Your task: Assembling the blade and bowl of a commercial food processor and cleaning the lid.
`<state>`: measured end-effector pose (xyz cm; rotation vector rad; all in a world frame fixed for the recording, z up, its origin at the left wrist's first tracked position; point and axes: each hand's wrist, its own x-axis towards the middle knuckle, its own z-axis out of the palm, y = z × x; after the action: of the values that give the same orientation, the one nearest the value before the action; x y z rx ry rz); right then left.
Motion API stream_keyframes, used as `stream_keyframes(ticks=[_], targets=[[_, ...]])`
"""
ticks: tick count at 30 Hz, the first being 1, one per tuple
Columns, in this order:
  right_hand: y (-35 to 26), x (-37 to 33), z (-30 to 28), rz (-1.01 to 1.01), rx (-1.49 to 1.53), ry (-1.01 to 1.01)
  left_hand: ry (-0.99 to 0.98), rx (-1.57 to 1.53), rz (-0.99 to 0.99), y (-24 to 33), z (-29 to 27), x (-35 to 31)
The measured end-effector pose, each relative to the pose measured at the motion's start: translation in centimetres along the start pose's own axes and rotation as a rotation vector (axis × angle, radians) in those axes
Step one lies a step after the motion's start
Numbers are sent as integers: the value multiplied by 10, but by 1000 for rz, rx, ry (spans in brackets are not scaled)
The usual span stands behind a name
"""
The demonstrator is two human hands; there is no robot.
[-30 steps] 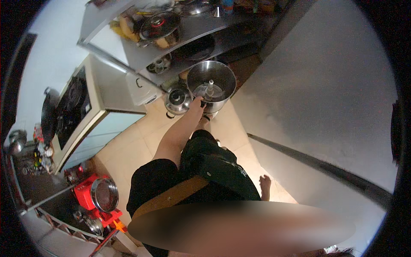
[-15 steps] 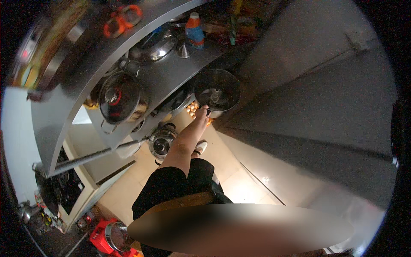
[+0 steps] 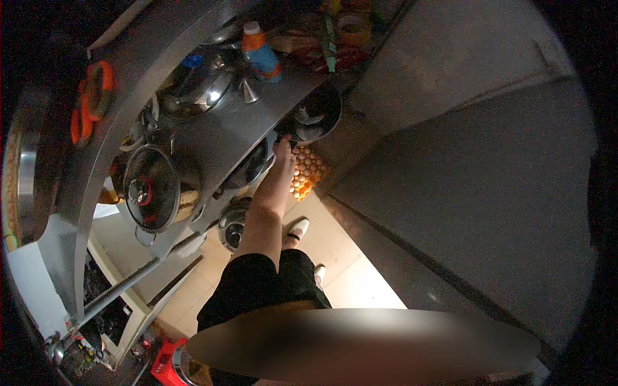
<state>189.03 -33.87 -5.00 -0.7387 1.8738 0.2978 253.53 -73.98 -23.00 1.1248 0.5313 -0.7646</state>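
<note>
My left hand (image 3: pixel 283 149) reaches out and closes around the dark handle of a deep pan (image 3: pixel 327 122). The pan has a dark, shiny inside with pale reflections, and the shelf's edge hides part of it. Just below the pan, beside my wrist, several eggs sit in an orange egg tray (image 3: pixel 315 175). Another dark pan (image 3: pixel 253 168) rests under the shelf, to the left of my forearm. My right hand does not show.
On the grey shelf (image 3: pixel 212 138) stand a lidded pot (image 3: pixel 154 193), a shiny domed lid (image 3: pixel 206 96), a small metal funnel (image 3: pixel 250 92) and a blue-and-orange bottle (image 3: pixel 261 55). Orange-handled scissors (image 3: pixel 96 93) hang left. A lidded pot (image 3: pixel 233 225) sits below. A grey wall (image 3: pixel 463 167) rises right.
The pan in my left hand has moved away and leftward, partly behind the shelf's edge. More of the egg tray shows. The whole view has shifted.
</note>
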Motion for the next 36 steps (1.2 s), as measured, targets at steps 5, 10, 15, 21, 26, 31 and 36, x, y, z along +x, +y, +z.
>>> stream_keyframes(ticks=[5, 10, 15, 21, 26, 31, 36], targets=[[-11, 3, 0, -21, 26, 1, -56, -91, 69, -9, 8, 72], [2, 2, -4, -32, -26, 112, -150, -197, 163, 4, 7, 87], [49, 8, 13, -20, -54, 94, -87, -199, 156, 36, 13, 70], [94, 37, 51, -52, -43, 21, -30, -213, 155, 55, 35, 81], [85, 33, 32, -288, -51, -42, -68, 56, 135, 41, 10, 20], [49, 6, -10, -100, 242, -20, -483, 818, 55, -26, -137, -119], [121, 11, -17, -185, 419, -58, -428, 1068, -119, -55, -343, -255]])
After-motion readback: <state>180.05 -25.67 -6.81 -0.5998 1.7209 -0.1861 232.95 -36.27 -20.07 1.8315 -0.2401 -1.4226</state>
